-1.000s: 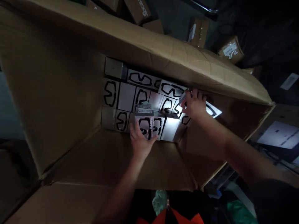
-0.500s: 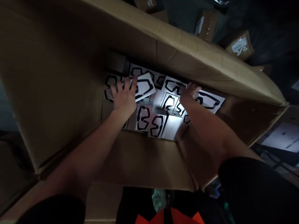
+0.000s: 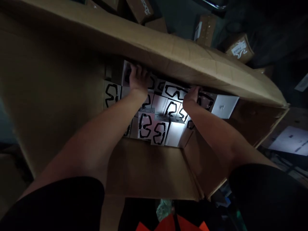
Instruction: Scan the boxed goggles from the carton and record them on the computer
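Inside a deep cardboard carton [image 3: 154, 170] lie several flat white boxes printed with black goggle outlines. My left hand [image 3: 139, 79] reaches to the far wall, its fingers bent over a goggle box [image 3: 126, 71] in the back row; its palm side is hidden. Farther right, my right hand [image 3: 192, 96] has its fingers together at the edge of another goggle box [image 3: 206, 100], partly covered by the hand. Between the hands sits a goggle box [image 3: 173, 92]. Nearer me are two more goggle boxes, one [image 3: 145, 125] beside the other [image 3: 159, 133].
A plain pale box [image 3: 225, 106] lies at the carton's right end. The carton's far wall [image 3: 183, 48] rises close behind both hands. Beyond it are small brown cartons, one with a label [image 3: 240, 49]. A pale panel [image 3: 291, 139] is outside at right.
My left hand has moved away from me to the far wall, and the tilted goggle box under it now sits in the back row. At right, a plain pale face shows where a goggle print was.
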A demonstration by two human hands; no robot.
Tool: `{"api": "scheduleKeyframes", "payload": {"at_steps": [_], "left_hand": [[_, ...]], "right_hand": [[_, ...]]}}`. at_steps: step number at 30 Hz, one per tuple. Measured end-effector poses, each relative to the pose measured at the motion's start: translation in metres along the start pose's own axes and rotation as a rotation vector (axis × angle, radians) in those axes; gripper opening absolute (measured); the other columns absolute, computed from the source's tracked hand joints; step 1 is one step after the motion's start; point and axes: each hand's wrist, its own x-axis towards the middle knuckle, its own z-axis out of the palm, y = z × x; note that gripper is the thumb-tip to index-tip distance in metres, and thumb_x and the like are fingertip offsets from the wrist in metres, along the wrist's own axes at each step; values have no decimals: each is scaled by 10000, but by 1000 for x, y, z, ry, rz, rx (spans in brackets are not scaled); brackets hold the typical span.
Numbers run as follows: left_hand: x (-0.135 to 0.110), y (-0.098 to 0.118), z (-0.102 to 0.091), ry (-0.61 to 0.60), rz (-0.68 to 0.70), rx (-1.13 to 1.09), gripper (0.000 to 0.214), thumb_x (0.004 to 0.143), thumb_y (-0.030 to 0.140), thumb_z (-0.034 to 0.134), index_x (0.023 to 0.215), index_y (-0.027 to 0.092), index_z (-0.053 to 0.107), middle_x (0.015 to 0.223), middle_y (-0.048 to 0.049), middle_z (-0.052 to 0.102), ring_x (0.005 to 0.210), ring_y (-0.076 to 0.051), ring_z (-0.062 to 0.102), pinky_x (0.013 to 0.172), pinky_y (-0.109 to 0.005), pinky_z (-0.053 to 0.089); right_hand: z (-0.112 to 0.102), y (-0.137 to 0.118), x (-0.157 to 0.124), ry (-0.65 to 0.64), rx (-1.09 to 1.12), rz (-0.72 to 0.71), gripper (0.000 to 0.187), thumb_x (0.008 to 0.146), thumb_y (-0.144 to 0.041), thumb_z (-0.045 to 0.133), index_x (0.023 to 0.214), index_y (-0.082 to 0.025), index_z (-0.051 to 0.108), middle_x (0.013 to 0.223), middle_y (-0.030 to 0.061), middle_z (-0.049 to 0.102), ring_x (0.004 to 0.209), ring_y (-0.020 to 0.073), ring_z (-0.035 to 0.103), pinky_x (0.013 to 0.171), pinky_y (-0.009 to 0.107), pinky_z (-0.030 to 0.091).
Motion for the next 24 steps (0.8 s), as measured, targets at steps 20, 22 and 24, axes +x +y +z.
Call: {"api": "scheduleKeyframes", "payload": {"at_steps": [20,22,24], "left_hand": [[13,-77,34,-28,371,-12,885,1001,498,772,1738,180,400,1783,-57,455,1706,-300,108,1432,-659,-105],[9,-86,32,-24,401,38,897,990,443,795,1760,195,406,1806,-106,422,1725,-376,142,1434,-684,-43],[6,-97,26,-19,429,40,930,958,407,825,1772,226,413,1802,-141,424,1731,-442,170,1423,-722,7]], "right_hand": [[76,77,-28,158,359,-199,936,1046,-333,655,1838,-161,187,1917,219,64,1772,446,63,1386,695,202],[83,78,-34,187,420,-188,930,1027,-366,648,1830,-179,217,1909,199,153,1766,433,131,1388,687,250],[89,86,-35,204,457,-151,910,1024,-403,626,1816,-163,248,1886,211,231,1752,428,198,1385,683,278]]}}
